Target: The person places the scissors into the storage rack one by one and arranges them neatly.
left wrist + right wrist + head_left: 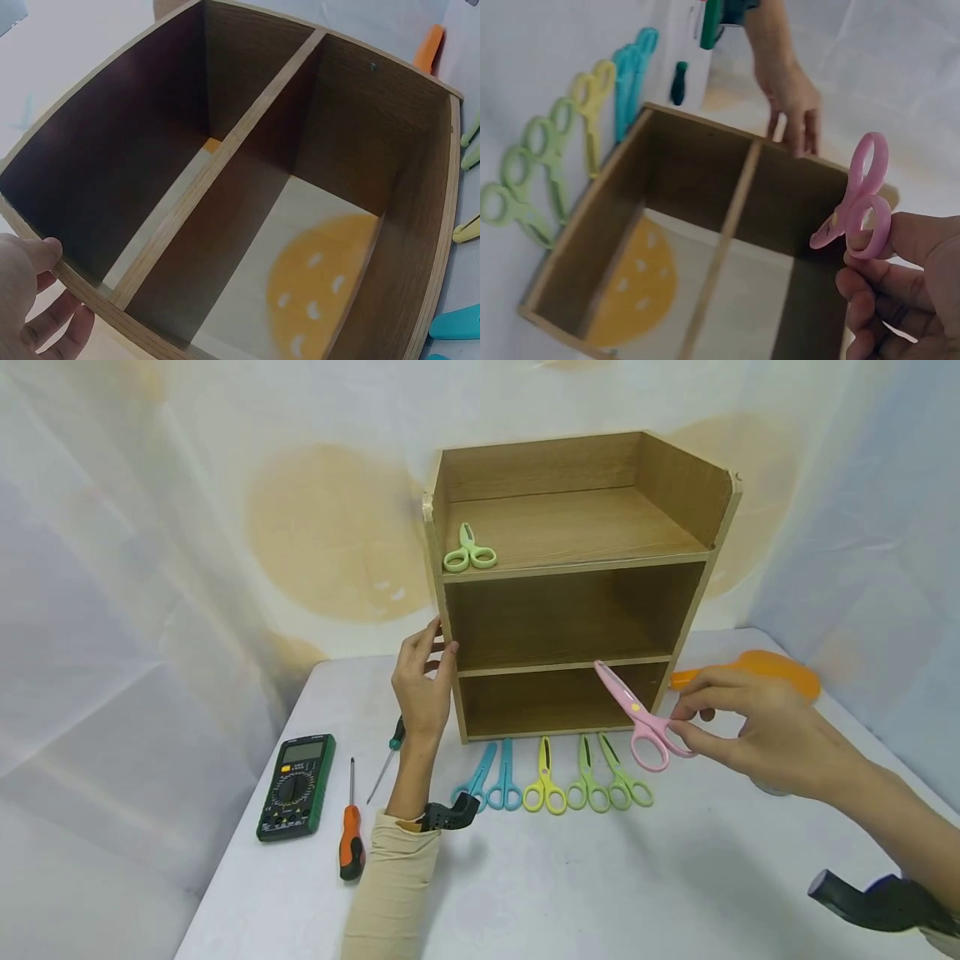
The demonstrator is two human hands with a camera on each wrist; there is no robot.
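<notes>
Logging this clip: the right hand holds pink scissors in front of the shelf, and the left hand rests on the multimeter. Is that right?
Not quite. The right hand does hold the pink scissors, but the head view shows the left hand touching the wooden shelf's left edge; the multimeter lies untouched.

White desk [525,893] with a wooden shelf unit [697,602] standing toward the back. Right in front of the shelf there's a neat row of scissors lying flat: two blue ones [491,781], a yellow pair [545,781], then two green pairs [607,777]. Off to the left sit a green multimeter [297,786], an orange-handled screwdriver [351,837] and a green-handled screwdriver [387,758]. Another light green pair of scissors [469,552] lies on the shelf's top board, near its left edge.
</notes>
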